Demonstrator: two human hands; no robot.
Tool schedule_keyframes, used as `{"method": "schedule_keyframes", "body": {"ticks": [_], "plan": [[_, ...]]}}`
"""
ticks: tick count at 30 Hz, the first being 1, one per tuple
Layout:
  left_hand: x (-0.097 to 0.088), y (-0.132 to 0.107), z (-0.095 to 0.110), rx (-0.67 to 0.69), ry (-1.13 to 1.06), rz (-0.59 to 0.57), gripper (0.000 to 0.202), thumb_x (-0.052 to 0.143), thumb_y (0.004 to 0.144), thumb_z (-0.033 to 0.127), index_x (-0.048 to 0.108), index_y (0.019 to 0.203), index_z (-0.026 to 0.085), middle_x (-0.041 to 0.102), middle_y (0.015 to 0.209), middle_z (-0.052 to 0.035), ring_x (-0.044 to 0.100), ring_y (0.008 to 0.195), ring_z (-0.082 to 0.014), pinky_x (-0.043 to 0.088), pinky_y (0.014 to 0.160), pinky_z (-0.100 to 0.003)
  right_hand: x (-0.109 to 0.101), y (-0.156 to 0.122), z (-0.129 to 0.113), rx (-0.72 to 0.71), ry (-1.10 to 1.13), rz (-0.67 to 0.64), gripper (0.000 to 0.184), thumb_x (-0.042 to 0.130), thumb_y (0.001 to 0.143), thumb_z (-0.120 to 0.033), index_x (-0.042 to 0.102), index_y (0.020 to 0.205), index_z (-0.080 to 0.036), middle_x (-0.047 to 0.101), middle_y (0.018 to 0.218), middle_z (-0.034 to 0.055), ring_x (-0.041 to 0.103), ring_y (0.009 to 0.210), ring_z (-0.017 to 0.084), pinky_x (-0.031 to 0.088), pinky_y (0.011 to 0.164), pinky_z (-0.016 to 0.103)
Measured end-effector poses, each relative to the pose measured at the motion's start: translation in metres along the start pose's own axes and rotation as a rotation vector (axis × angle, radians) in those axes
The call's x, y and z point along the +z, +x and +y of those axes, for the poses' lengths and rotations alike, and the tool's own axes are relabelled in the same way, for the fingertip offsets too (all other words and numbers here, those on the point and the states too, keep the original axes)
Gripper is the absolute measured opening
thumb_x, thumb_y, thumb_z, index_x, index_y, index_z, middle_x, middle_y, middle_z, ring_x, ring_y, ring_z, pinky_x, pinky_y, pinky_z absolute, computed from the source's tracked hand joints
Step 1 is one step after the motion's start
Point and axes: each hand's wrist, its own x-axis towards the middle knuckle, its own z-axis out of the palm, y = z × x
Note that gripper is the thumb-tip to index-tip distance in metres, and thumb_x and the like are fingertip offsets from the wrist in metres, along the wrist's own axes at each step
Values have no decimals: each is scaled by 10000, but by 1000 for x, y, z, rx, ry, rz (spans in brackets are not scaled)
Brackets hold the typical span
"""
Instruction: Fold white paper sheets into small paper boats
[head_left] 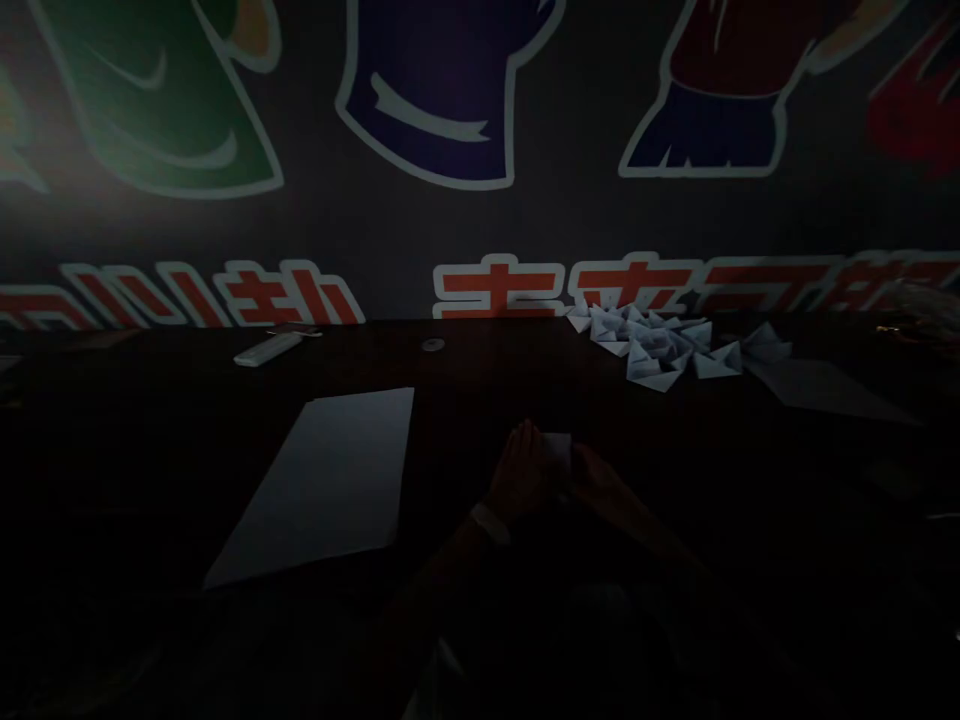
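On the dark surface (pixel 480 375), at left, a long white object (pixel 268 350) lies beyond white paper (pixel 322 480); then comes 1 small disc (pixel 433 345). The left hand (pixel 519 470) and right hand (pixel 602 487) flank a small folded paper (pixel 557 449) between them; whether either grips it, I cannot tell. Rightward: piled folded shapes (pixel 654 345), 1 flat sheet (pixel 832 388).

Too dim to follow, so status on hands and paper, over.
Left hand, right hand: both at small paper. Sheets lie left, apart from hands. Folded papers farther off, right.
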Motion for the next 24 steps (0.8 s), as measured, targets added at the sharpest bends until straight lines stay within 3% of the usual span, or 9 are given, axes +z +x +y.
{"method": "schedule_keyframes", "body": {"ticks": [4,6,9,13,20,24], "plan": [[5,-2,-1,33,112,27,515,315,915,299,303,1358,35,271,1433,-245,141,1361,-335,210,1071,-522,-9,0,-7,-110,-409,68,419,467,842,-403,564,1177,-172,671,1047,143,642,937,299,508,789,460],[4,-4,-3,29,128,42,521,347,905,301,299,1365,62,214,1454,-242,111,1364,-344,213,1063,-535,-7,2,-9,-279,-508,100,421,386,887,-376,533,1230,-179,582,1225,146,531,1140,298,429,930,485],[4,-3,-9,37,115,22,541,377,889,318,306,1363,68,191,1459,-246,114,1362,-343,207,1067,-527,5,4,-3,-480,-533,-26,513,328,912,-412,397,1357,-164,380,1420,124,304,1325,254,282,1070,472],[6,1,-17,96,94,-17,568,278,913,328,241,1383,10,260,1432,-252,143,1363,-307,184,1084,-501,18,2,12,-457,-552,-139,619,292,910,-486,259,1423,-141,271,1470,128,217,1357,238,254,1089,464],[11,-3,-18,-4,10,59,577,226,933,355,248,1373,-18,245,1435,-253,147,1363,-299,200,1088,-487,19,-4,8,-458,-574,-78,614,338,895,-478,263,1426,-180,289,1463,116,254,1343,254,282,1074,467],[1,-2,-21,75,-2,1,545,221,940,355,311,1351,9,294,1428,-224,193,1359,-267,200,1097,-454,18,-8,7,-480,-594,-59,686,393,860,-517,299,1410,-118,305,1448,161,255,1341,282,282,1071,471]]}}
